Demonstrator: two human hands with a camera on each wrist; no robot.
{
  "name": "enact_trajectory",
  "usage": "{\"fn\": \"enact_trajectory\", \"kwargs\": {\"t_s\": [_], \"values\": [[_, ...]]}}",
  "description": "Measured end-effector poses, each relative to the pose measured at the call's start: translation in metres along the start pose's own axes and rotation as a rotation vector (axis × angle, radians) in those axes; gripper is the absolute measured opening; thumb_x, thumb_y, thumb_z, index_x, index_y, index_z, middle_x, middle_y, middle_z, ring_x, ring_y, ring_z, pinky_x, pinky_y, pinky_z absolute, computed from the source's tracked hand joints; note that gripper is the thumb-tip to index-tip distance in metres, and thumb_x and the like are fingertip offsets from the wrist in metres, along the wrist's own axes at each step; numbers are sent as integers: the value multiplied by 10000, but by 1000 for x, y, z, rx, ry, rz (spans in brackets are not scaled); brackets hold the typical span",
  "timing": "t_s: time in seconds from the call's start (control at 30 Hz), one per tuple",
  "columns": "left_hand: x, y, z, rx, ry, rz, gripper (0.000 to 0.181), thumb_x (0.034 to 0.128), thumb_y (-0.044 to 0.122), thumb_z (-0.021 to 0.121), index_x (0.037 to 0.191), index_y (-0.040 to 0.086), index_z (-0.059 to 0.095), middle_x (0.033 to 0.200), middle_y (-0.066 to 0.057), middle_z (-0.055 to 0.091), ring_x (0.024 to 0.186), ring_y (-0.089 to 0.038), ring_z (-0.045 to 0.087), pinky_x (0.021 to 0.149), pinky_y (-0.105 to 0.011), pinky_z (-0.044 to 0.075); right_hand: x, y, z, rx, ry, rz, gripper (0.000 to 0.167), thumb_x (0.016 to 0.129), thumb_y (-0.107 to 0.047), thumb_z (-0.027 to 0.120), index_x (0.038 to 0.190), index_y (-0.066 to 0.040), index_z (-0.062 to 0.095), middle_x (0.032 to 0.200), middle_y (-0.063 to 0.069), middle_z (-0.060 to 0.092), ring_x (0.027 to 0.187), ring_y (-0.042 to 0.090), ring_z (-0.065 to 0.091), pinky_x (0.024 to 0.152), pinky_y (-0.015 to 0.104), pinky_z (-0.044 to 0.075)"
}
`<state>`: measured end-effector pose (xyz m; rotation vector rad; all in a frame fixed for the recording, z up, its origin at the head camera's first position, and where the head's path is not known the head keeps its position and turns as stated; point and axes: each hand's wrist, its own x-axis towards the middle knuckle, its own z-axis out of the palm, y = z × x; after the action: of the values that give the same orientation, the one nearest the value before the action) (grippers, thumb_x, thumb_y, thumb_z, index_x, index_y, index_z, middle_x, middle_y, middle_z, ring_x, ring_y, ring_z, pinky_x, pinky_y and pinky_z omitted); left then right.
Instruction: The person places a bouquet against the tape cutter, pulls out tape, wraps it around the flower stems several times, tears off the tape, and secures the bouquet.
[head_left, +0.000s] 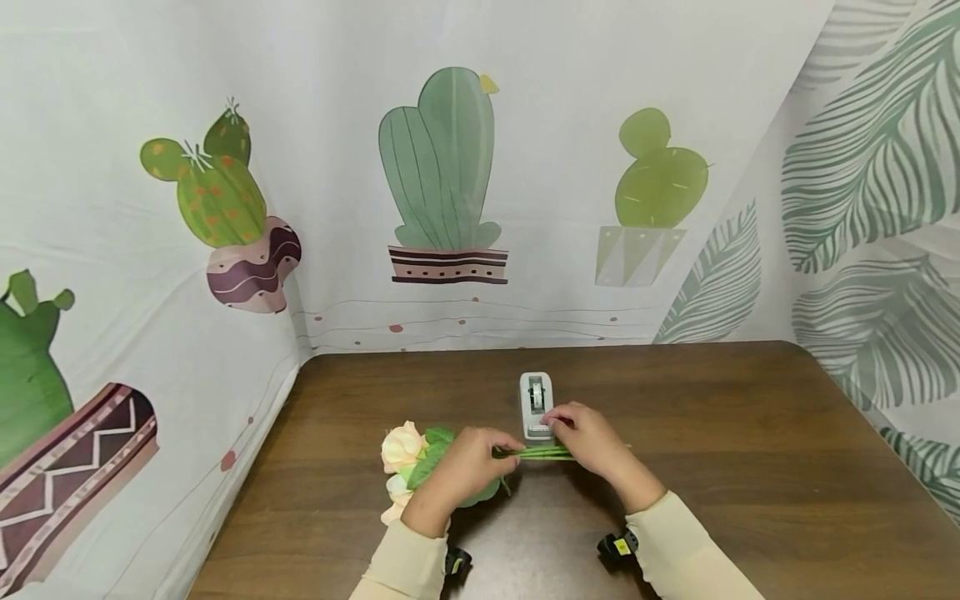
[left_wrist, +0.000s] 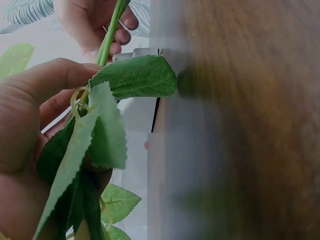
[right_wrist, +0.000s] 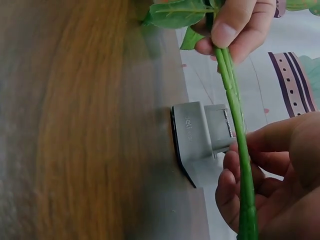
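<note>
My left hand point(head_left: 468, 462) grips the green stems point(head_left: 543, 453) of some peach artificial roses point(head_left: 402, 447); their blooms lie to its left on the table. Serrated leaves point(left_wrist: 132, 77) hang about that hand in the left wrist view. My right hand point(head_left: 592, 439) is at the near end of a white tape dispenser point(head_left: 526, 400), behind the stems point(right_wrist: 244, 165) in the right wrist view. Its thumb and forefinger pinch by the toothed cutter, at the end of the tape; the clear tape itself is hard to make out.
The brown wooden table point(head_left: 735, 433) runs back to a white cloth point(head_left: 555, 167) printed with cacti and leaves. A black wrist strap with a camera point(head_left: 618, 546) sits at the right cuff, another point(head_left: 457, 564) at the left.
</note>
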<state>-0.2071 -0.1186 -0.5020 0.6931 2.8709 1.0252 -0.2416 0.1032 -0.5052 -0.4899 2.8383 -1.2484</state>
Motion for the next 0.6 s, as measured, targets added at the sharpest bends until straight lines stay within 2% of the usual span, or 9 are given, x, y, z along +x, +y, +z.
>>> {"fn": "enact_trajectory", "kwargs": {"t_s": [0.6], "values": [[0,-1,0,-24,-17,1,154,908,164,717,1038,153,799,1081,-15,778,1012,-178,714,876,-327,569,1,-5,2,104,5,48,171,969,-120,626,1020,-97,788,980,40,721,897,138,627,811,318,507]]}}
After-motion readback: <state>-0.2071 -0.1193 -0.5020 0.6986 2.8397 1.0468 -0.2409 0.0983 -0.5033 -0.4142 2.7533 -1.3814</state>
